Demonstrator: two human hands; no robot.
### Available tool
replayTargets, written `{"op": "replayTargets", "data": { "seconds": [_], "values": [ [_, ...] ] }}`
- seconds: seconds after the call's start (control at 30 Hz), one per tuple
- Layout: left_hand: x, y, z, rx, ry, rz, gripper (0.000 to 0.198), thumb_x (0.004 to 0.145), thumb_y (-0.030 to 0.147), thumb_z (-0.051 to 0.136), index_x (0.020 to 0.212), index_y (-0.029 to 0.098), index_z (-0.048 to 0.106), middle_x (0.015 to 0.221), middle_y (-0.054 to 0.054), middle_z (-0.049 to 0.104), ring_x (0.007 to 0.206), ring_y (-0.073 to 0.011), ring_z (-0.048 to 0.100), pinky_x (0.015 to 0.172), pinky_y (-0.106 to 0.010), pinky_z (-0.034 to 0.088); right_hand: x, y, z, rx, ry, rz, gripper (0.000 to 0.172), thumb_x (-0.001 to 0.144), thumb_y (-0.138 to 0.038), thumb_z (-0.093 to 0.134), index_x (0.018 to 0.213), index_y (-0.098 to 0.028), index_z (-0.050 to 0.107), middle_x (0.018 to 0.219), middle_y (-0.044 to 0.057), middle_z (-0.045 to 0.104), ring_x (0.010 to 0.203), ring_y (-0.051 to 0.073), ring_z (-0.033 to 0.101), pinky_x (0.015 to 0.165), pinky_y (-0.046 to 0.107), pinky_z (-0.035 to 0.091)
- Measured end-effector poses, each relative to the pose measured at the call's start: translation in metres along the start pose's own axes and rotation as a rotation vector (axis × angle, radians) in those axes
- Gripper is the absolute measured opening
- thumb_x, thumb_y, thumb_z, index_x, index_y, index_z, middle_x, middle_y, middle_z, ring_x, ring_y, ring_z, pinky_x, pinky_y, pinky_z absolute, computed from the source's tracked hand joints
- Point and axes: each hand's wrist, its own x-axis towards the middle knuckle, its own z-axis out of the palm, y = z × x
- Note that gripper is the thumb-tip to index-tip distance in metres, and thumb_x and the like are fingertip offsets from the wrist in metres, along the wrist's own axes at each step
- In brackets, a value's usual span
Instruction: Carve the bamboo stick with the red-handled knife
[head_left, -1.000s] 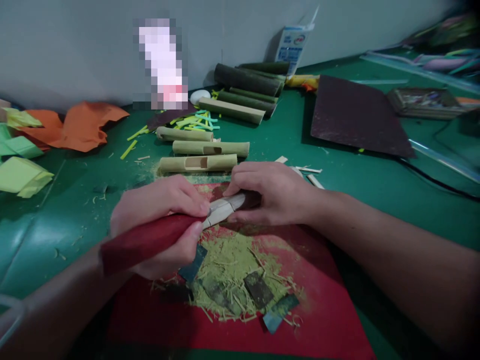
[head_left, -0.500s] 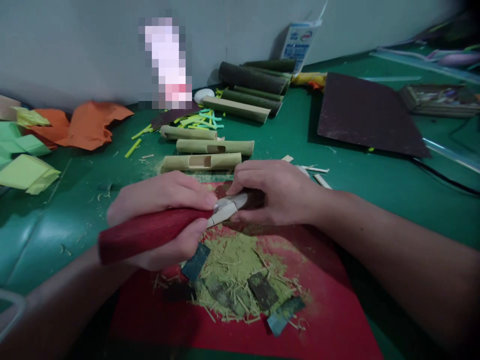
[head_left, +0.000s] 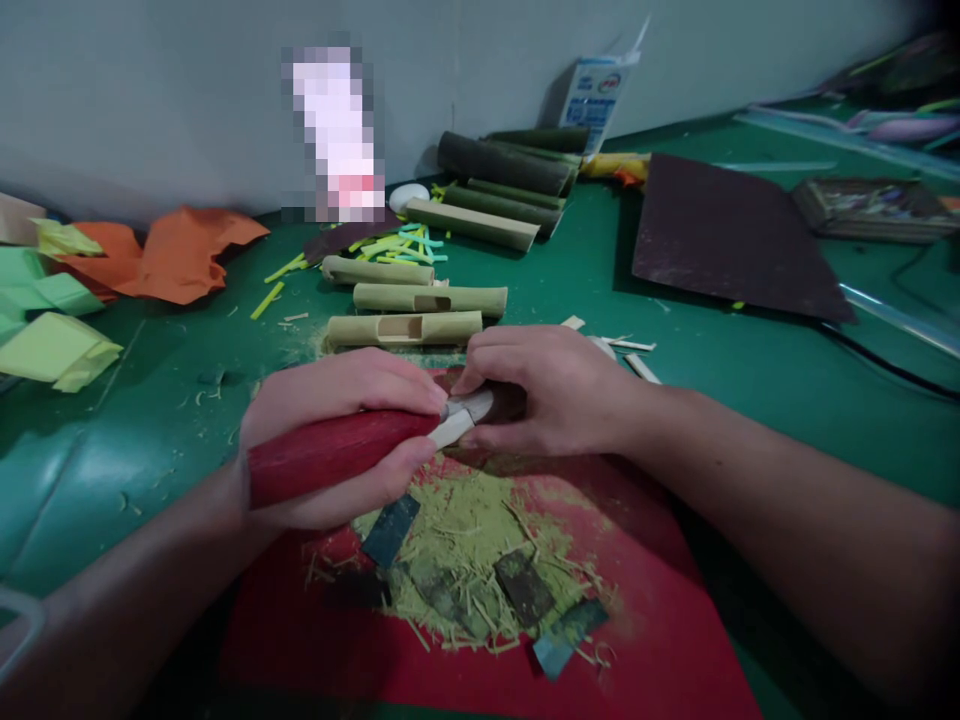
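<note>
Wrapped in my left hand (head_left: 337, 395) is the thick red handle of a file (head_left: 337, 455); most of its blade is hidden at the workpiece. My right hand (head_left: 555, 390) is closed around a short bamboo piece (head_left: 454, 432), gripping it between thumb and fingers, with its pale cut edge facing me. The file's metal end meets this piece between my two hands. Below them, a heap of yellowish bamboo dust and fibres (head_left: 465, 540) lies on a red sheet (head_left: 637, 640), with several dark flat scraps (head_left: 525, 585) in it.
Three pale bamboo tubes (head_left: 442, 328), two with cut openings, lie just beyond my hands. Farther back are dark bamboo lengths (head_left: 502, 165) and a drink carton (head_left: 592, 95). A brown board (head_left: 727, 235) is at right, crumpled orange paper (head_left: 180, 255) at left.
My left hand has pushed the file to the right, nearer my right hand. The right hand and the bamboo piece have stayed almost still.
</note>
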Motion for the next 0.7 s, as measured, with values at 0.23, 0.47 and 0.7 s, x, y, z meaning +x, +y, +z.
{"op": "replayTargets", "data": {
  "seconds": [0.23, 0.47, 0.7],
  "values": [
    [0.0016, -0.0002, 0.0009, -0.002, -0.023, 0.006, 0.020, 0.081, 0.018, 0.068, 0.099, 0.027, 0.070, 0.098, -0.001, 0.078, 0.092, -0.0204, 0.074, 0.083, -0.035, 0.062, 0.0007, -0.0012, -0.0003, 0.000, -0.009, 0.017, 0.025, 0.075, -0.040, 0.075, 0.087, -0.020, 0.068, 0.080, 0.001, 0.064, 0.077, 0.016, 0.056, 0.064, 0.027, 0.033],
    [0.0008, -0.0023, 0.0006, -0.012, -0.012, -0.024, 0.019, 0.080, 0.018, 0.067, 0.097, 0.027, 0.071, 0.100, -0.001, 0.078, 0.093, -0.0212, 0.074, 0.082, -0.035, 0.063, 0.0011, -0.0017, -0.0011, -0.016, -0.021, 0.028, 0.026, 0.076, -0.041, 0.075, 0.089, -0.020, 0.068, 0.080, 0.000, 0.063, 0.077, 0.016, 0.057, 0.065, 0.027, 0.033],
    [0.0005, -0.0024, 0.0000, -0.026, -0.030, -0.045, 0.020, 0.080, 0.016, 0.067, 0.097, 0.027, 0.070, 0.101, -0.001, 0.077, 0.095, -0.0212, 0.073, 0.084, -0.036, 0.062, 0.0020, -0.0023, -0.0015, -0.026, -0.034, 0.041, 0.028, 0.075, -0.042, 0.074, 0.090, -0.019, 0.069, 0.081, 0.001, 0.063, 0.079, 0.017, 0.058, 0.065, 0.028, 0.033]
  ]
}}
